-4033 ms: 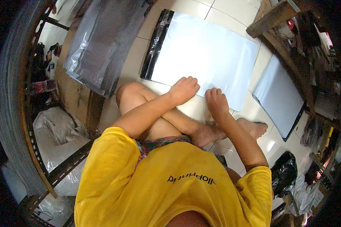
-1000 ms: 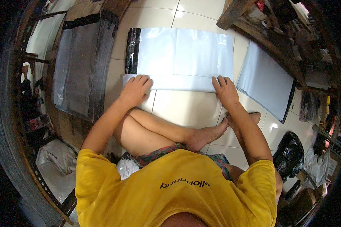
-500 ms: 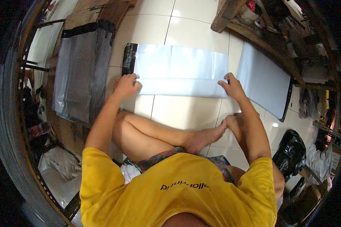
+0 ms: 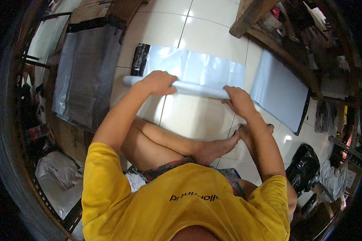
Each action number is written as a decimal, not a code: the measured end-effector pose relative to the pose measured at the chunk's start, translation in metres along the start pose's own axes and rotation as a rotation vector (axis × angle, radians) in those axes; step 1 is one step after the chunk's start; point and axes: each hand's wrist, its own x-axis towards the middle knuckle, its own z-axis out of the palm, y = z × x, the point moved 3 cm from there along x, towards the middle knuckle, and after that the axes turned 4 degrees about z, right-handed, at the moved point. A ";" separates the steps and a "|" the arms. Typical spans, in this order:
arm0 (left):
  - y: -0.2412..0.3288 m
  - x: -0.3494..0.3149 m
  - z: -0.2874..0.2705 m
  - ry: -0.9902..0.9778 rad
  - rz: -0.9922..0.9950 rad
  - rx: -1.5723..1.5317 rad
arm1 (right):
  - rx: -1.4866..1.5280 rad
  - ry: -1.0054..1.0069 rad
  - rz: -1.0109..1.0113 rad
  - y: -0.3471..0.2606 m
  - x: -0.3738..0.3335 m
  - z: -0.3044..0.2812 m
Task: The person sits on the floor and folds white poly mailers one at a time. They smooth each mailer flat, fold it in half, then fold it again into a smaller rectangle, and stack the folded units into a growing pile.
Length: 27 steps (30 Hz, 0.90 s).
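Observation:
A white plastic mailing bag (image 4: pixel 197 62) with a black band along its left end lies on the tiled floor. Its near part is gathered into a narrow roll (image 4: pixel 199 89) that slants down from left to right. My left hand (image 4: pixel 159 83) is closed over the roll left of its middle, and the roll's end sticks out past the wrist. With thumb and fingers, my right hand (image 4: pixel 238 100) grips the roll's right end. The underside of the roll and some fingertips are hidden.
On the left, a stack of greyish-white plastic bags (image 4: pixel 84 72) rests on brown cardboard. Another white sheet-like bag (image 4: pixel 277 88) lies to the right, partly under a wooden frame (image 4: pixel 283 56). A black plastic bundle (image 4: pixel 303 166) sits lower right. My crossed legs are close to the near side.
The flat folded strip has become a tighter roll. My left hand has moved right and now wraps over it; my right hand has shifted slightly left and nearer.

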 end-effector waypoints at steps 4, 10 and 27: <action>0.000 0.002 0.002 0.493 0.097 0.113 | 0.243 -0.097 0.120 0.012 0.013 -0.016; 0.024 0.022 0.046 0.785 0.173 0.478 | -0.092 0.369 -0.223 -0.021 0.002 0.012; 0.028 0.087 0.006 0.794 0.190 0.396 | -0.216 0.380 -0.081 -0.040 0.040 0.005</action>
